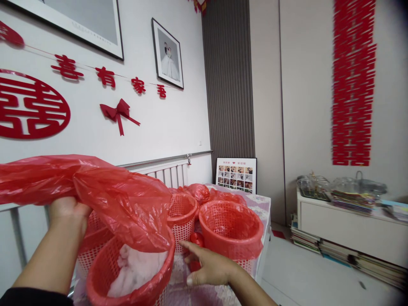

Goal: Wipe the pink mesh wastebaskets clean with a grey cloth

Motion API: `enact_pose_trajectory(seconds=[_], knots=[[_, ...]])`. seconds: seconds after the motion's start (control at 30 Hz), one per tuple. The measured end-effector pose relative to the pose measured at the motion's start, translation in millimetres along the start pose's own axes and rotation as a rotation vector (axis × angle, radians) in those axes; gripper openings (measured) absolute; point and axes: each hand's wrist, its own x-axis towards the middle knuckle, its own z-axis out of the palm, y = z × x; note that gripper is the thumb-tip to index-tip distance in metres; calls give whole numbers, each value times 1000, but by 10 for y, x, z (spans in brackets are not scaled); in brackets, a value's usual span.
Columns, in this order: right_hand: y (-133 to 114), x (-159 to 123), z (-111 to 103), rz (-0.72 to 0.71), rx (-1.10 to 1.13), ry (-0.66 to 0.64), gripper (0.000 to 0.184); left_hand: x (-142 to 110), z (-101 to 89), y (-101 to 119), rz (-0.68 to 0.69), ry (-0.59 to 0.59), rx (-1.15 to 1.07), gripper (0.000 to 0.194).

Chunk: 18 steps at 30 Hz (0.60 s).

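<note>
My left hand (67,212) grips a loose red plastic bag (121,199) and holds it up over the nearest red mesh basket (105,272), which has white crumpled material inside. My right hand (207,265) reaches forward with its fingers apart, low between the baskets, close to a small red roll (196,239). A second lined red basket (231,231) stands just right of that hand. A third basket (182,216) stands behind, and another peeks out under the raised bag.
The baskets rest on a table with a pink patterned cloth (261,202). A white radiator (165,172) and a framed photo collage (236,175) stand behind. A low white cabinet (347,229) with stacked books is at the right.
</note>
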Motion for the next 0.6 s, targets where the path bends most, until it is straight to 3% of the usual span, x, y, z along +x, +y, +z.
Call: enact_pose_trajectory(seconds=[0.13, 0.6], knots=[[-10, -9, -3, -2, 20, -18, 112, -3, 9, -6, -8, 74, -55, 18], [-14, -10, 27, -23, 53, -19, 111, 10, -1, -27, -20, 62, -91, 21]])
